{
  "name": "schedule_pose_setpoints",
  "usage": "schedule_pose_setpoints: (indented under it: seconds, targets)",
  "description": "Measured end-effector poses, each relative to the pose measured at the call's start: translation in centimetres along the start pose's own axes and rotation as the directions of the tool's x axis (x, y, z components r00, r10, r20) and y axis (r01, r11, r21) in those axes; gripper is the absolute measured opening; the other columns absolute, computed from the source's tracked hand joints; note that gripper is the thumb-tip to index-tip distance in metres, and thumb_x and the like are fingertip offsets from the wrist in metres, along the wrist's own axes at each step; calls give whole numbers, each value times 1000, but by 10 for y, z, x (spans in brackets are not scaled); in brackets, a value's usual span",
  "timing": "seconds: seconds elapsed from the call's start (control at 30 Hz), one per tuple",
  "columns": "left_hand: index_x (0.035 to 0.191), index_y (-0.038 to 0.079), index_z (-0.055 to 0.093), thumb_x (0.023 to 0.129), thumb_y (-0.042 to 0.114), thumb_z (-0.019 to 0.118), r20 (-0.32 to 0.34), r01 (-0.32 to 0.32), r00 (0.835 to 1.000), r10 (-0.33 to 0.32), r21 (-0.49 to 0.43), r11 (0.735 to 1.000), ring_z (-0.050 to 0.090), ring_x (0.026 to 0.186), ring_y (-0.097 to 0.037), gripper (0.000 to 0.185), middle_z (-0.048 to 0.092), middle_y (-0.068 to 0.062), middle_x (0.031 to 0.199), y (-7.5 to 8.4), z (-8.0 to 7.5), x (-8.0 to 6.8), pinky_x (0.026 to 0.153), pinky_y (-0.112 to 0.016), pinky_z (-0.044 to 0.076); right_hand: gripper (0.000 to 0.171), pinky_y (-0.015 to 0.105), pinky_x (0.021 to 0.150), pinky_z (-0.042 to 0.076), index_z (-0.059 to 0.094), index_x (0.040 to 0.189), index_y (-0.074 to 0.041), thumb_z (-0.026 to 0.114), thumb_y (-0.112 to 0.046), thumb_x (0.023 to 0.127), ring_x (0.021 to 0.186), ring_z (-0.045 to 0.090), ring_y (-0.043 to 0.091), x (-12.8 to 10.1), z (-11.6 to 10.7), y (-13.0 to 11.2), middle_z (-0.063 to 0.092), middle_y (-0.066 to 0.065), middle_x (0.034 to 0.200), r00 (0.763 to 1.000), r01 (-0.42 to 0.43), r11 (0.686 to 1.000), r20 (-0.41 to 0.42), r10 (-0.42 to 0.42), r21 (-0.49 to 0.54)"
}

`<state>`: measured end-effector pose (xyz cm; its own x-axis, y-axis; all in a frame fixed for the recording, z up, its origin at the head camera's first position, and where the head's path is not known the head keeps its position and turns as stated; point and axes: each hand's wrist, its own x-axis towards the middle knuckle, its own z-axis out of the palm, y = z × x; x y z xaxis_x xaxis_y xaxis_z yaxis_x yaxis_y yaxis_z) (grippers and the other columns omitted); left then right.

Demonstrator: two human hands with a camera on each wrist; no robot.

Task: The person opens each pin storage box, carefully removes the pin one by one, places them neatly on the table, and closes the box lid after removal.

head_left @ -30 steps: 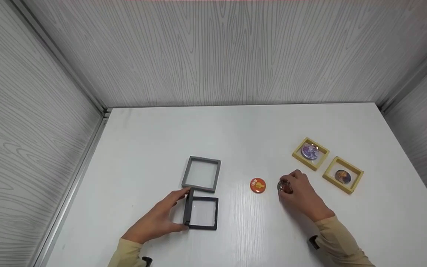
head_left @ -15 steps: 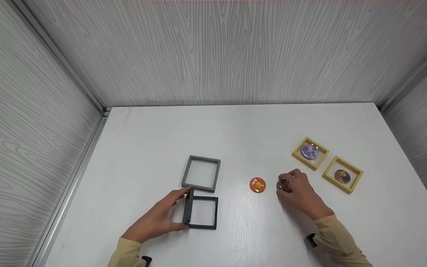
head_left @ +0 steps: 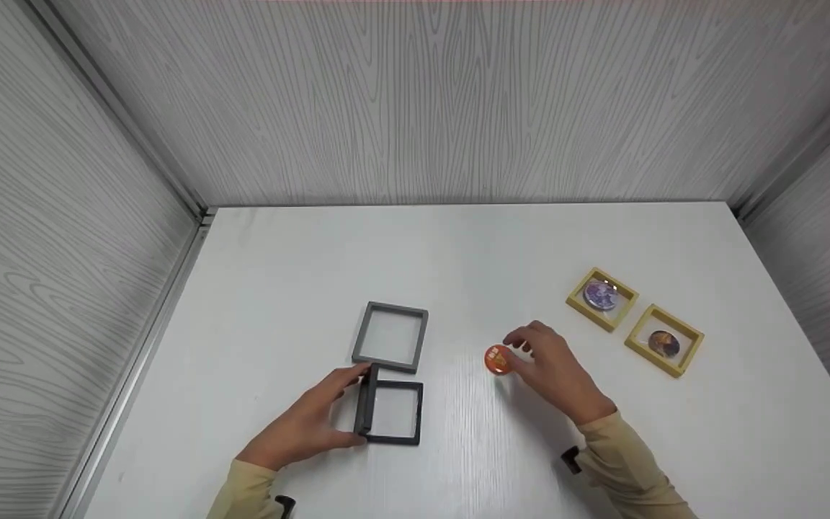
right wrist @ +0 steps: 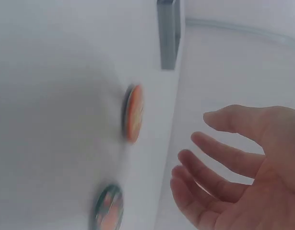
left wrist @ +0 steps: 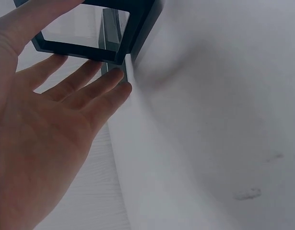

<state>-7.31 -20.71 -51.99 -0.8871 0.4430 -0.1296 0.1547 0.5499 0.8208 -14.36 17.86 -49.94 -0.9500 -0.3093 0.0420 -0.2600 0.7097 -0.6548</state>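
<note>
A hinged black display frame stands folded partway open, one half flat on the white table and the other upright. My left hand holds the upright half by its opposite edges, thumb on one and fingers on the other. Over an orange badge hovers my right hand, fingers loosely bent and nothing held. The right wrist view shows that badge lying on the table, apart from the fingertips. A dark-rimmed badge lies there too; in the head view the right hand hides it.
Behind the black frame lies a grey frame. Two yellow frames at the right, one farther back and one nearer, each hold a round badge. Wood-grain panels enclose the table's back and sides.
My right hand has let go of the dark-rimmed badge and moved left over the orange one. The left hand keeps its hold on the black frame.
</note>
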Motion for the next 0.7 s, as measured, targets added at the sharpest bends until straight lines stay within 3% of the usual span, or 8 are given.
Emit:
schedule_pose_setpoints:
  seconds: [0.17, 0.37, 0.7]
  targets:
    - [163, 24, 38, 76, 12, 94, -9, -13, 1000, 13, 32, 999, 49, 150, -33, 104, 50, -4, 160, 1, 0, 2, 122, -52, 44, 7, 29, 78, 59, 76, 102, -5, 72, -11, 98, 87, 65, 13, 4, 23, -31, 70, 5, 95, 996, 71, 997, 56, -73, 43]
    - [162, 28, 40, 76, 16, 95, -19, -16, 1000, 17, 63, 998, 51, 149, -31, 103, 52, -2, 159, 1, 1, 3, 122, -55, 43, 8, 21, 70, 55, 77, 99, -5, 72, -11, 98, 80, 64, 10, 10, 47, -64, 71, 3, 90, 980, 167, 985, 103, -170, 36]
    - [162, 35, 39, 77, 18, 95, -16, -2, 1000, 4, 81, 997, 48, 151, -31, 104, 51, 1, 160, 0, 1, 4, 123, -56, 42, 17, 20, 71, 53, 79, 106, -8, 67, -20, 104, 81, 62, 7, 25, 50, -106, 73, 2, 95, 974, 191, 977, 108, -201, 91]
